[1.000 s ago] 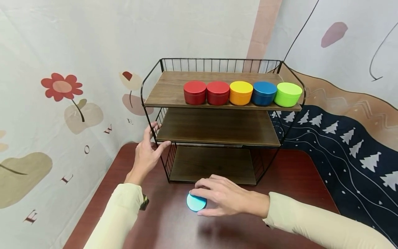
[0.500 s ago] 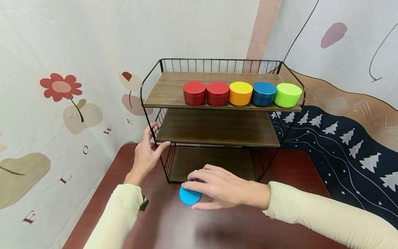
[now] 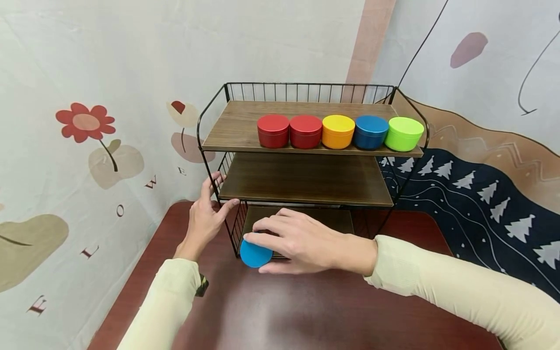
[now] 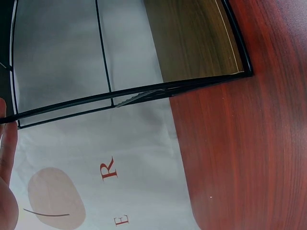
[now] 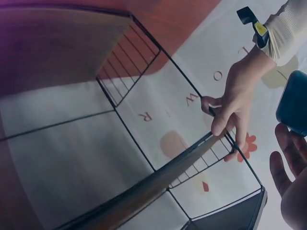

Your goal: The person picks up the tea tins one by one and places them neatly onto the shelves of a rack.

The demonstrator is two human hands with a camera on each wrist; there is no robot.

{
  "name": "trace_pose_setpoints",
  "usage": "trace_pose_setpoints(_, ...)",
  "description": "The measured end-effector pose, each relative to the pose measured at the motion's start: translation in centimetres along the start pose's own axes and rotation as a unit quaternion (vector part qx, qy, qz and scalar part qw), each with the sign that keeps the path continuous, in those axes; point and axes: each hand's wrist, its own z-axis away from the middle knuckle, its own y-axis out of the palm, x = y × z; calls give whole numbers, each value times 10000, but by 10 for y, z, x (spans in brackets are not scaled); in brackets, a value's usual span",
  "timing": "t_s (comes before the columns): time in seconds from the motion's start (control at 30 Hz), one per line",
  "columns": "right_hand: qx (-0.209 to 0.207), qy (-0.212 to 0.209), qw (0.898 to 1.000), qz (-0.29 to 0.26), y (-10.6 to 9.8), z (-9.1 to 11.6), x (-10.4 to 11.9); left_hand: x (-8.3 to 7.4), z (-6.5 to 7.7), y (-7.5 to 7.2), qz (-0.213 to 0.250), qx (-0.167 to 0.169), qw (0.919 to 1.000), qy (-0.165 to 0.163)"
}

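Note:
My right hand pinches a round blue tin between thumb and fingers, in front of the lowest shelf of a three-tier rack. In the right wrist view the tin appears dark teal above the fingertips. My left hand grips the rack's left wire side at the middle shelf, its thumb along the front corner and its fingers outside the frame. On the top shelf, several lidded tins stand in a row: two red ones, a yellow one, a darker blue one and a green one.
The rack has black wire sides and brown boards, the lowest board partly behind my right hand. It stands on a reddish-brown table. A printed cloth hangs behind and to the left.
My right hand has lifted the blue tin off the table area and carried it up and leftward, toward the rack's lower left. My left hand keeps its hold on the rack.

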Motion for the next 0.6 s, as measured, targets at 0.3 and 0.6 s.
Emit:
trace_pose_setpoints(0.3, -277, -49, 9994, 213, -19, -19, -13, 1, 0, -1, 45, 49, 10000, -62)
trace_pose_setpoints(0.6, -555, 21, 9954, 787, -32, -38, -26, 1, 0, -2, 127, 105, 9998, -130)
